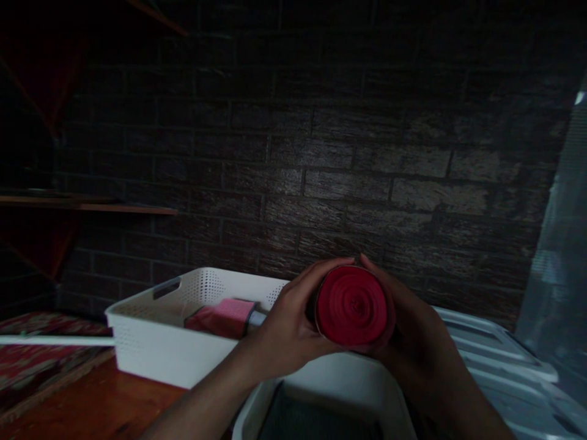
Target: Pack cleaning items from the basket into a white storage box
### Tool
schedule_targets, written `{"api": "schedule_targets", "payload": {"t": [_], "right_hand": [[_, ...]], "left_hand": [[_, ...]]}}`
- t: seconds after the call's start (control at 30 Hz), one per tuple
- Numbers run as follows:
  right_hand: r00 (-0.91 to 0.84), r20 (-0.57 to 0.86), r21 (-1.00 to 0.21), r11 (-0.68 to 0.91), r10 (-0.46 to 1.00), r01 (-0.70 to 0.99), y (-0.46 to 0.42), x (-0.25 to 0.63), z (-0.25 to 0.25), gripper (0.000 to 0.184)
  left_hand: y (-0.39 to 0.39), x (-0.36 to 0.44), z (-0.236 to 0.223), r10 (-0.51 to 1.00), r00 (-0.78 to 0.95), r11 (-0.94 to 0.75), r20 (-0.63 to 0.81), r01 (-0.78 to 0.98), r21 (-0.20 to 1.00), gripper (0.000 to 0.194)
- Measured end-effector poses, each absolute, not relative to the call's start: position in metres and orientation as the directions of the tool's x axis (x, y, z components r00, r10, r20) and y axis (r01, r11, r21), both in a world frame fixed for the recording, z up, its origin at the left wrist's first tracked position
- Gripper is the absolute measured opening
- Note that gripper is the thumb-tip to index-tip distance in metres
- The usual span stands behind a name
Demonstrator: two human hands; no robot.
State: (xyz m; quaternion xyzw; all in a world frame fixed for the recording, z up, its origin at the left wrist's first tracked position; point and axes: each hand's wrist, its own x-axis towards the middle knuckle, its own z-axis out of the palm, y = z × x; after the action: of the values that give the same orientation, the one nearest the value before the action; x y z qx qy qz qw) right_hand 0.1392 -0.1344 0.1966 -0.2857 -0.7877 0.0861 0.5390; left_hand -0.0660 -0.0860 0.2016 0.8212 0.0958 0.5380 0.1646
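Observation:
Both of my hands are wrapped round a tight red roll (354,305), which looks like rolled cloth, its spiral end facing me. My left hand (287,321) grips its left side and my right hand (415,330) its right side, the fingertips almost meeting on top. Below the roll stands a white bin (348,373) with dark green material (312,415) in it. Beyond my left forearm, a larger white perforated basket (169,357) holds a folded pink and red cloth (229,315).
Stacked pale plastic lids or boxes (495,348) stand at the right. A dark brick wall (321,153) rises behind. Wooden shelves (92,206) jut out at the left, above a patterned red textile (27,373) and a white rod (55,340). The tabletop (110,397) is brown wood.

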Motion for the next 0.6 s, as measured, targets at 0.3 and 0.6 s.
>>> {"api": "schedule_targets", "payload": {"t": [0.3,0.6], "right_hand": [[-0.18,0.754,-0.611,0.775,0.632,0.163,-0.134,0.137,0.194,0.081],[-0.164,0.739,-0.648,0.756,0.653,0.09,-0.135,0.136,0.201,0.079]], "left_hand": [[-0.087,-0.069,0.195,0.341,0.479,-0.907,0.809,-0.057,0.416,0.109],[-0.077,-0.067,0.196,0.39,0.484,-0.766,0.783,-0.301,0.568,0.077]]}}
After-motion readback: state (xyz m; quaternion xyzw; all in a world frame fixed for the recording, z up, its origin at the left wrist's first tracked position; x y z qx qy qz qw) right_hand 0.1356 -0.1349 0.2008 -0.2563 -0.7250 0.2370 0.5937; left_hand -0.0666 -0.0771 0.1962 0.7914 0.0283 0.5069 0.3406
